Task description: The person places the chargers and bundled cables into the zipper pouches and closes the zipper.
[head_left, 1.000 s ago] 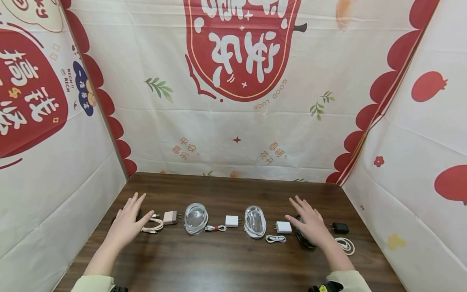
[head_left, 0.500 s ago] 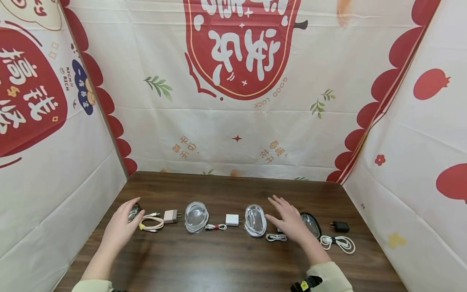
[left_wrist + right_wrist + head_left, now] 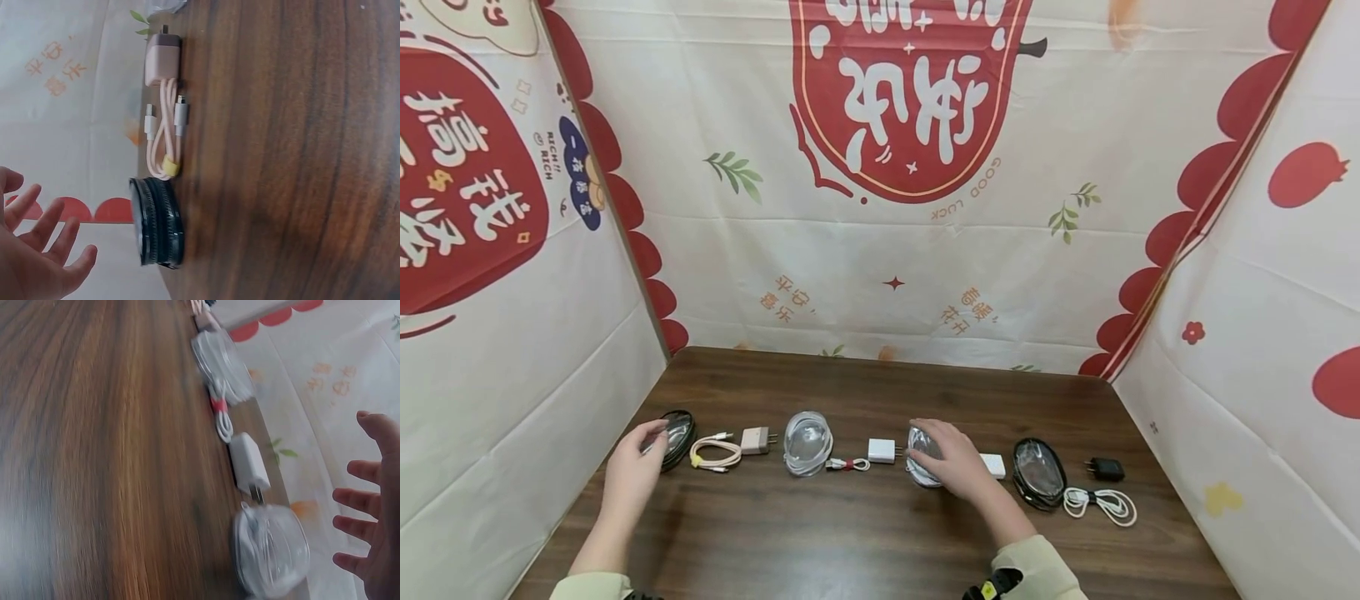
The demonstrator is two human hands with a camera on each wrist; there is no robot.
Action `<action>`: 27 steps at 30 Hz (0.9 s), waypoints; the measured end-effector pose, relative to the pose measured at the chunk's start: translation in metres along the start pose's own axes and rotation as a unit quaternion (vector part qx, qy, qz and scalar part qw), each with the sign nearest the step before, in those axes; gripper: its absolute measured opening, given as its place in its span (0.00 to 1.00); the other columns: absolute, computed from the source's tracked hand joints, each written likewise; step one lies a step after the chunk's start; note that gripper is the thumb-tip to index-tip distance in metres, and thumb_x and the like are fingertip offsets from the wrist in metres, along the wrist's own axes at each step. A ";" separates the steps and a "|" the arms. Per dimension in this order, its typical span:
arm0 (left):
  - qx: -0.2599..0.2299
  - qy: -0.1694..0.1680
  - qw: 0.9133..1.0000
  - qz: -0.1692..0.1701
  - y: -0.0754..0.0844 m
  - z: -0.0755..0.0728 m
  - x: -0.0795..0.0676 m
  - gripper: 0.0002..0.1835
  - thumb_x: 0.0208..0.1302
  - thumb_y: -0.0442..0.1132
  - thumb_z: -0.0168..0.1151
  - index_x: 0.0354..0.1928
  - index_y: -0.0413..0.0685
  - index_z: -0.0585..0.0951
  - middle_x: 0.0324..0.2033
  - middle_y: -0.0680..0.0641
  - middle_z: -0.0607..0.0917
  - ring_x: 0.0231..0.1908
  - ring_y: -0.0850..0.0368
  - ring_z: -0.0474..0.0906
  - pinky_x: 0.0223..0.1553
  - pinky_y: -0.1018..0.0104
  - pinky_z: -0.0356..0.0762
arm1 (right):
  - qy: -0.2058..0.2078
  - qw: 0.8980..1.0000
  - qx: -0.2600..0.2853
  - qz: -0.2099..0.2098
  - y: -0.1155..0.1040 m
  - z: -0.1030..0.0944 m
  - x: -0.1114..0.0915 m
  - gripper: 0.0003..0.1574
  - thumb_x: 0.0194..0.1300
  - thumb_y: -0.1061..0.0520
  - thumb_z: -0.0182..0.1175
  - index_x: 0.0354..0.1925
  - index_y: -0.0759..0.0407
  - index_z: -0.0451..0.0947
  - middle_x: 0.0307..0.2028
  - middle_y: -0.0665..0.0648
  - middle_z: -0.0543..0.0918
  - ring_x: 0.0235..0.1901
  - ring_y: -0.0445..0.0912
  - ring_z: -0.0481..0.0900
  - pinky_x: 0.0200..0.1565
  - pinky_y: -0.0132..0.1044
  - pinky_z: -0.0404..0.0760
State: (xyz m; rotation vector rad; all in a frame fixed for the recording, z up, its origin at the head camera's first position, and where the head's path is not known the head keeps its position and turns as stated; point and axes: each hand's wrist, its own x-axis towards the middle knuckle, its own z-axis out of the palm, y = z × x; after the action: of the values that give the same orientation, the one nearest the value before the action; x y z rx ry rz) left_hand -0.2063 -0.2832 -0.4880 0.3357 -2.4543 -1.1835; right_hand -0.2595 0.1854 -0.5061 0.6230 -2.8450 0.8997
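My left hand (image 3: 631, 471) hovers at the near left side of a black-rimmed clear zip case (image 3: 677, 437). Its fingers are loosely spread and hold nothing; the left wrist view shows a gap between them and the case. Over a white-rimmed clear case (image 3: 917, 454) hangs my right hand (image 3: 955, 462), covering part of it. In the right wrist view the fingers are spread and apart from that case (image 3: 272, 550). A white charger (image 3: 993, 465) is partly hidden behind the right hand.
Along the brown table (image 3: 820, 542) lie a pink cable (image 3: 717, 454), a pink charger (image 3: 756, 440), another clear case (image 3: 807, 444), a red-banded white cable (image 3: 850, 464), a white charger (image 3: 882, 451), a black-rimmed case (image 3: 1039, 473), a black charger (image 3: 1106, 469) and a white cable (image 3: 1101, 504).
My right hand has moved left, from the right black-rimmed case to the white-rimmed case. The left hand has drawn back slightly, uncovering the left black-rimmed case.
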 end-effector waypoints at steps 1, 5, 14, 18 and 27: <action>-0.002 0.005 1.000 -0.004 -0.002 0.001 0.000 0.17 0.72 0.38 0.50 0.56 0.36 0.77 0.50 0.34 0.80 0.53 0.40 0.73 0.52 0.47 0.66 | -0.001 1.000 0.000 -0.005 -0.002 0.003 0.001 0.32 0.66 0.41 0.60 0.64 0.51 0.72 0.62 0.55 0.74 0.64 0.55 0.67 0.62 0.61 0.62; -0.007 0.015 1.000 -0.020 -0.007 0.003 0.002 0.17 0.70 0.37 0.51 0.55 0.35 0.78 0.51 0.32 0.78 0.55 0.38 0.71 0.53 0.46 0.65 | -0.006 1.000 0.002 -0.027 -0.012 0.013 0.007 0.32 0.67 0.40 0.58 0.63 0.53 0.74 0.60 0.54 0.76 0.63 0.54 0.69 0.61 0.58 0.64; 0.002 0.043 0.998 -0.043 -0.022 0.010 0.006 0.18 0.66 0.36 0.56 0.55 0.34 0.77 0.58 0.30 0.70 0.61 0.30 0.61 0.60 0.39 0.56 | -0.035 0.997 0.024 -0.071 -0.036 0.036 0.021 0.28 0.68 0.41 0.57 0.59 0.54 0.76 0.56 0.52 0.79 0.59 0.51 0.72 0.59 0.52 0.69; 0.009 0.039 0.997 -0.060 -0.031 0.013 0.010 0.21 0.64 0.36 0.57 0.58 0.33 0.74 0.60 0.29 0.68 0.62 0.29 0.58 0.61 0.38 0.55 | -0.045 0.996 0.017 -0.076 -0.045 0.044 0.025 0.30 0.69 0.38 0.55 0.59 0.54 0.77 0.55 0.51 0.79 0.59 0.50 0.72 0.59 0.51 0.70; 0.021 0.009 0.997 -0.077 -0.050 0.019 0.012 0.27 0.61 0.36 0.61 0.60 0.28 0.70 0.61 0.23 0.63 0.63 0.27 0.55 0.62 0.37 0.54 | -0.058 0.992 0.010 -0.114 -0.072 0.062 0.039 0.27 0.68 0.42 0.57 0.57 0.56 0.79 0.52 0.51 0.81 0.57 0.48 0.74 0.59 0.46 0.70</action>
State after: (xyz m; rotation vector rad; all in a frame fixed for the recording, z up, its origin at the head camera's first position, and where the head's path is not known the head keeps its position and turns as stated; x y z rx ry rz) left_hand -0.2237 -0.3053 -0.5352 0.5538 -2.4764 -1.1854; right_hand -0.2631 0.0831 -0.5103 1.0094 -2.7887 0.8821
